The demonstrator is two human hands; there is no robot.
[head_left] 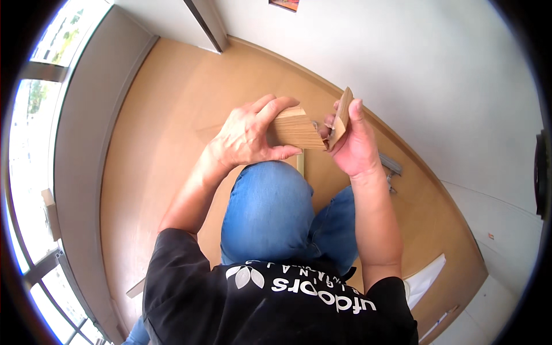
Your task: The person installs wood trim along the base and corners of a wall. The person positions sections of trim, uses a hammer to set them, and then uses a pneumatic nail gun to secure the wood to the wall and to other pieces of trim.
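**Held Up Close: One Wide, One Thin**

A big brown floor point(167, 98) is bordered by a wall point(414, 75) along its right edge. A white sheet point(426, 277) is laid near the floor's right corner, partly hidden by a black sleeve point(394, 302). Over the floor, just past a blue knee point(269, 198), a wide wood piece point(298, 131) is gripped by the left hand point(244, 133), fingers on the far edge, thumb on the near, maybe so it is kept steady. A thin wood piece point(344, 112) is pinched by the right hand point(359, 146), perhaps so its slant is kept. Whether the two are joined cannot be told. By the floor's right edge, a grey metal piece point(391, 164) is seen.
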